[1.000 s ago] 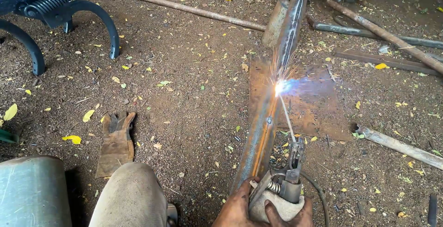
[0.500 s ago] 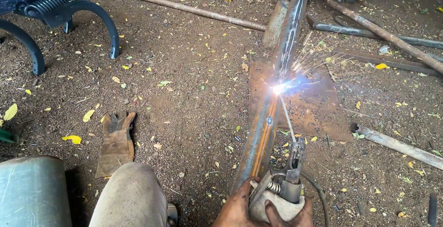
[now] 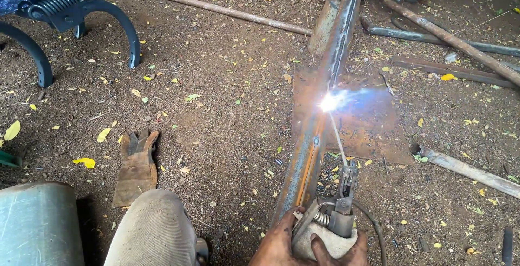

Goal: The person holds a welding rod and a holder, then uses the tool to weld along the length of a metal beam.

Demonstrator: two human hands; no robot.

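One glove [image 3: 136,166], one electrode holder [image 3: 342,204]

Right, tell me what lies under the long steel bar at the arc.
A rusty flat plate lies on the dirt under the bar, showing mostly on its right side. The glare of the arc hides the joint itself, and the bar covers the plate's left part.

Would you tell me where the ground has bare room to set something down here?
Bare dirt lies between the glove, the blue frame leg and the long steel bar. Right of the bar it is crowded: rusty plate, pipes.
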